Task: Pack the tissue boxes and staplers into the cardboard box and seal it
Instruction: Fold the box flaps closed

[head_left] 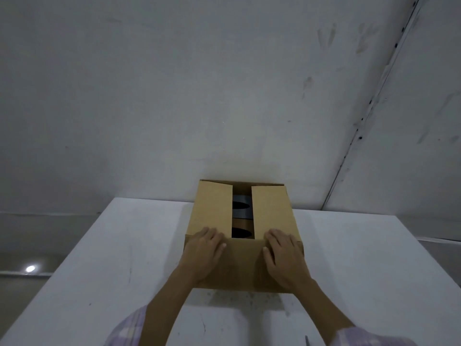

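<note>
A brown cardboard box (243, 265) stands on the white table (99, 258), against the wall. Its left flap (210, 208) and right flap (272, 211) are folded down flat, with a gap between them. Through the gap show a grey tissue box (241, 208) with a dark oval opening and, nearer me, a brown tissue box (240, 231) with the same kind of opening. My left hand (205, 248) lies flat on the box's near left corner. Flat on the near right corner rests my right hand (283, 253). No staplers are visible.
A grey wall (224, 96) rises right behind the box. The table's left edge drops to a floor with a bright light spot (30, 268). A thin dark object (307, 342) pokes in at the bottom edge near my right sleeve.
</note>
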